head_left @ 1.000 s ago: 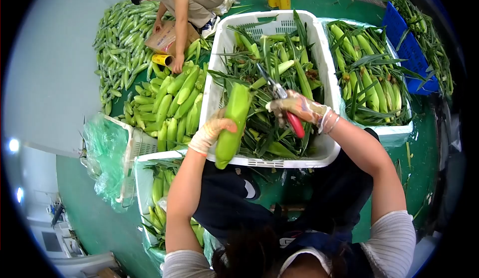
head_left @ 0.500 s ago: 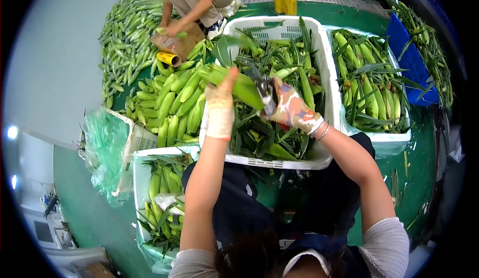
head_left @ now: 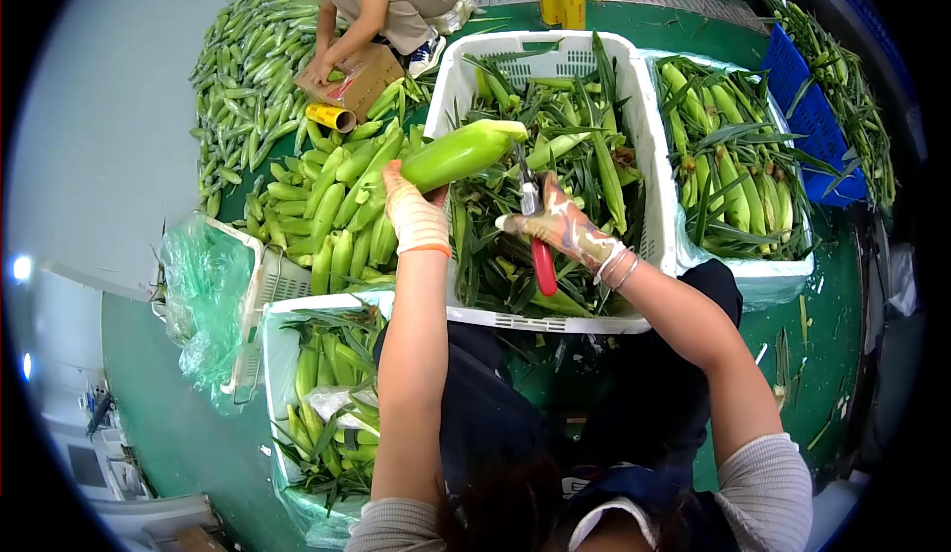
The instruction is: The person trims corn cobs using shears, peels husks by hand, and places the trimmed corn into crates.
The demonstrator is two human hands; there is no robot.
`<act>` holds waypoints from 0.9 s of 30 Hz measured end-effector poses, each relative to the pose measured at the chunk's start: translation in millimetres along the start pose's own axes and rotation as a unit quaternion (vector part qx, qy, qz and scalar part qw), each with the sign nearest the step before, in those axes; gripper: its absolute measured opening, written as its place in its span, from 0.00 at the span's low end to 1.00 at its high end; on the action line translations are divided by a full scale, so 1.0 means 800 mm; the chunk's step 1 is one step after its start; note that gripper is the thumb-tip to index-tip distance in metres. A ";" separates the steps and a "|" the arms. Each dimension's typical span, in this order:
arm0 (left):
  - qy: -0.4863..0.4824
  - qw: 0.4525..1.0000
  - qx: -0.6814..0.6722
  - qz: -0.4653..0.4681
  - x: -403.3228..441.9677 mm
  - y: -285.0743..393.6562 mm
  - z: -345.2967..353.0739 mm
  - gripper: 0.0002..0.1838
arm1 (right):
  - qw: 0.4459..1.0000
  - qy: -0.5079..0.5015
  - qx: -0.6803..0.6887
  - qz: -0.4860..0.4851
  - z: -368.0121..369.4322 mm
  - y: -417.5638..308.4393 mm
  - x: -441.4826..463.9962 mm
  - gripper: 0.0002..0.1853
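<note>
We gripped a long green husk-covered corn ear [head_left: 458, 159] in our left hand [head_left: 414, 210], above the left rim of the white plastic crate [head_left: 658, 156]; its right end, earlier sloping down, now tilted up near the red-handled metal shears [head_left: 531, 201] our right hand [head_left: 565, 223] held.

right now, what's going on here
The person's left hand holds a green ear of corn partly over a white crate of leaves. The right hand holds red-handled cutters, their tip close to the ear's pale end. Farther off, a co-worker crouches at a cardboard box, beside piled ears.
</note>
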State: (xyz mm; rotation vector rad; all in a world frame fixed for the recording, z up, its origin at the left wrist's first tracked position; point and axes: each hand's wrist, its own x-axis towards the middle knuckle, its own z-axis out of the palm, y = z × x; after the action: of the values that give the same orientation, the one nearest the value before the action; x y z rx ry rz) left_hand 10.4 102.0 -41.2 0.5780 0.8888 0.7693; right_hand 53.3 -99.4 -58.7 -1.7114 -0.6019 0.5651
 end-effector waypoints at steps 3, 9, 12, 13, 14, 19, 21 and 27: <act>0.037 0.998 0.051 -0.010 -0.008 -0.004 0.007 0.26 | 0.997 0.047 -0.049 0.030 0.002 -0.005 0.000 0.37; -0.003 1.000 0.022 0.004 0.017 0.011 -0.013 0.24 | 0.979 -0.029 -0.195 0.045 -0.025 0.000 -0.025 0.44; -0.017 0.998 0.020 -0.051 0.032 0.005 -0.021 0.22 | 0.951 0.013 -0.301 -0.073 -0.030 0.023 -0.025 0.46; -0.016 0.998 0.020 -0.051 0.025 0.002 -0.021 0.22 | 0.951 0.013 -0.300 -0.073 -0.028 0.025 -0.021 0.46; -0.023 0.997 0.037 -0.067 0.013 -0.005 -0.018 0.20 | 0.912 0.064 -0.378 -0.147 -0.027 0.027 -0.013 0.46; -0.014 0.980 0.077 -0.185 0.016 -0.034 -0.023 0.12 | 0.860 0.138 -0.387 -0.303 -0.039 0.011 0.003 0.36; 0.015 0.976 0.062 -0.208 0.028 -0.040 -0.027 0.12 | 0.851 0.147 -0.386 -0.323 -0.035 0.000 -0.003 0.27; -0.138 0.982 0.124 -0.032 0.049 0.003 -0.050 0.17 | 0.985 -0.113 0.045 0.119 -0.034 0.026 -0.024 0.10</act>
State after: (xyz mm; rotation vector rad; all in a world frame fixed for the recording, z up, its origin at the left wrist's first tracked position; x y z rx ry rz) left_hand -8.3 139.9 -78.2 0.8503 0.7463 0.5069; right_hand 58.5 -135.7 -72.1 -1.6572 -0.5244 0.9518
